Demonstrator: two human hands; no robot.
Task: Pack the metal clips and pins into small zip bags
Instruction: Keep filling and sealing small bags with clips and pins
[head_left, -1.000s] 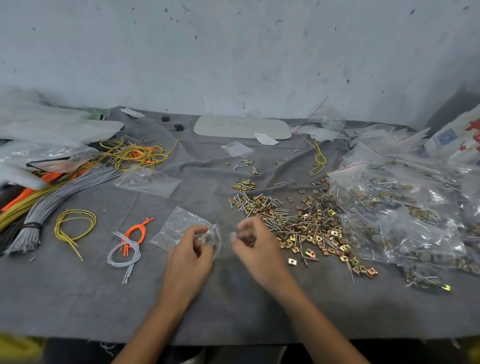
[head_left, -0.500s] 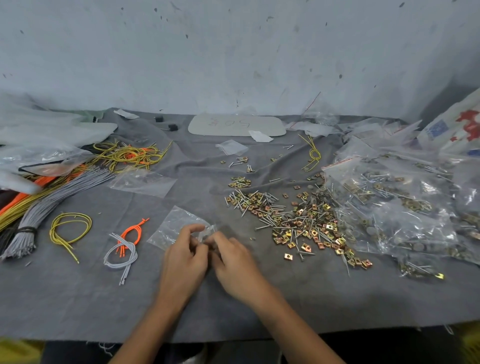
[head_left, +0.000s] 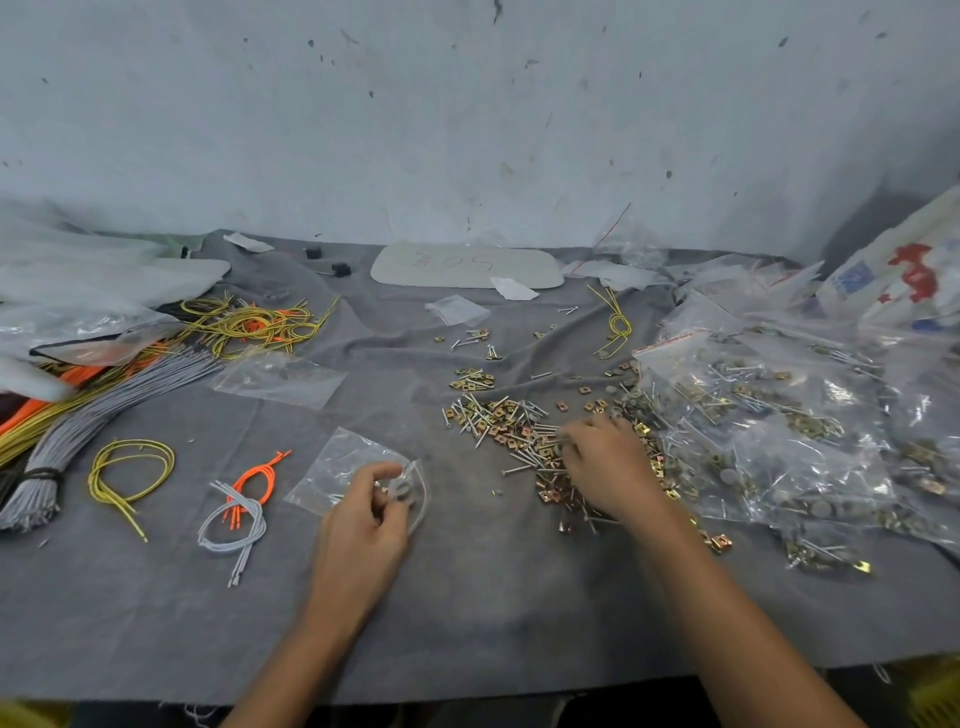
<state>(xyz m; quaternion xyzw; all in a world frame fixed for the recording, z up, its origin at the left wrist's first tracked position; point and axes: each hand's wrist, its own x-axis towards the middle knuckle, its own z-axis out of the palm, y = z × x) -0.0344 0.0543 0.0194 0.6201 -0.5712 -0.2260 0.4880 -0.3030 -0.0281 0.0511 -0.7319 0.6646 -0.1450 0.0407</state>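
Note:
A small clear zip bag (head_left: 337, 467) lies on the grey cloth (head_left: 467, 597) at centre. My left hand (head_left: 363, 519) grips its mouth end, and a few small grey pieces show inside near my fingers. A loose pile of brass-coloured metal clips and silver pins (head_left: 498, 415) spreads to the right of it. My right hand (head_left: 608, 467) is palm down on that pile, thumb and forefinger closing on pins at its left side. What lies under the palm is hidden.
Clear bags filled with clips and pins (head_left: 779, 415) are heaped at the right. Another empty zip bag (head_left: 280, 376) lies further back. Grey, yellow and orange wire bundles (head_left: 104, 395) and loops (head_left: 236, 512) lie to the left. A wall stands close behind.
My right hand left the bag's mouth and moved right onto the pile of clips and pins. My left hand kept hold of the bag in about the same place.

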